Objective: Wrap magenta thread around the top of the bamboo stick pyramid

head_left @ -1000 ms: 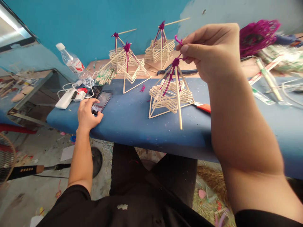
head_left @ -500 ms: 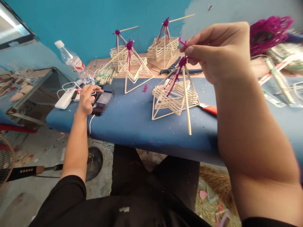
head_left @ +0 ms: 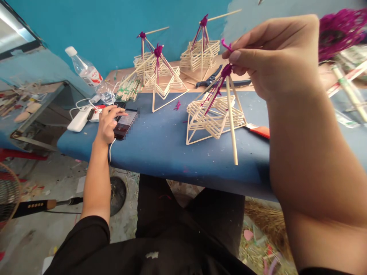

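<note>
My left hand [head_left: 108, 123] is at the phone [head_left: 124, 128] on the table's left side. Its fingers stretch over the lit screen, holding nothing. On the right, my right hand [head_left: 269, 57] pinches magenta yarn [head_left: 226, 45] between thumb and fingers. Just below hangs the knotted magenta top of a stick frame [head_left: 203, 124], a stacked lattice of pale sticks on a triangular base. A thicker stick [head_left: 232, 126] slants down from that knot. Its base appears to rest on the blue cover; yarn strands dangle inside.
Similar stick frames [head_left: 163, 82] stand behind. Pliers [head_left: 210, 80] lie beyond the held frame, and an orange-handled tool [head_left: 259, 131] is partly hidden by my right forearm. A plastic bottle [head_left: 88, 72], white power bank [head_left: 78, 120] and cable are at left; magenta yarn [head_left: 341, 32] lies far right.
My left fingers have reached further over the phone screen. My right hand still pinches the yarn. The whole view has shifted slightly.
</note>
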The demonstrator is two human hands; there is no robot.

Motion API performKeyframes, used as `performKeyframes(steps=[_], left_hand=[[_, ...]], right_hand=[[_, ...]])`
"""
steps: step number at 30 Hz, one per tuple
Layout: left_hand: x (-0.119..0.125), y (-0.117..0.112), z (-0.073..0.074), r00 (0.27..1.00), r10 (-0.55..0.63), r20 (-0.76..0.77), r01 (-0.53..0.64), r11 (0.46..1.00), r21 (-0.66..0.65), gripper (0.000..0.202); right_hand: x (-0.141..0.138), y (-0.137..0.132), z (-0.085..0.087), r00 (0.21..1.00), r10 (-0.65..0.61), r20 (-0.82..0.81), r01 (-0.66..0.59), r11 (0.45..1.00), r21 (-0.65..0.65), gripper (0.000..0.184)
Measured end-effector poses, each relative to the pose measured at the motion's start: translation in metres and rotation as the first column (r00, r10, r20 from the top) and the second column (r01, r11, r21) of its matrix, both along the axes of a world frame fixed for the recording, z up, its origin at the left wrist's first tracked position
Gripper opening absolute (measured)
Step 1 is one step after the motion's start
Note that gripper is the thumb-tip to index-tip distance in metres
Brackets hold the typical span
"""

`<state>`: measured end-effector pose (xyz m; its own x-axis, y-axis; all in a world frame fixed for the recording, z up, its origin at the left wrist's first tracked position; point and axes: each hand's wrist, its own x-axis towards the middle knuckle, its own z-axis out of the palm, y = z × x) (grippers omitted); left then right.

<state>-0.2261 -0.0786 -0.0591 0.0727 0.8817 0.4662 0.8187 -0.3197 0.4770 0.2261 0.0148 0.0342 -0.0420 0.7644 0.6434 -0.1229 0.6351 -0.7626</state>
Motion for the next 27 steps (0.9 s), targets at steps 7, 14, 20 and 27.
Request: performKeyframes(steps=[7,14,20,27], left_hand=[[0.010,-0.009,0.005,0.999,0.050,-0.021,-0.051,0.998,-0.023,0.060],[0.011,-0.010,0.006,0.999,0.029,-0.036,-0.029,1.000,0.004,0.069],[0.018,-0.012,0.010,0.989,0.013,-0.147,-0.014,1.000,-0.008,0.067],[0.015,-0.010,0.008,0.990,0.009,-0.141,-0.015,0.999,-0.036,0.069]], right_hand=[[0.002,0.001,-0.001,1.000,-0.016,0.017,0.016,1.000,0.004,0.023],[0.002,0.003,0.000,1.000,-0.029,0.003,0.029,0.999,-0.013,0.028],[0.003,0.004,-0.001,1.000,-0.016,-0.014,0.016,1.000,0.027,0.026],[0.003,0.004,-0.001,1.000,-0.012,0.008,0.012,1.000,0.007,0.025]])
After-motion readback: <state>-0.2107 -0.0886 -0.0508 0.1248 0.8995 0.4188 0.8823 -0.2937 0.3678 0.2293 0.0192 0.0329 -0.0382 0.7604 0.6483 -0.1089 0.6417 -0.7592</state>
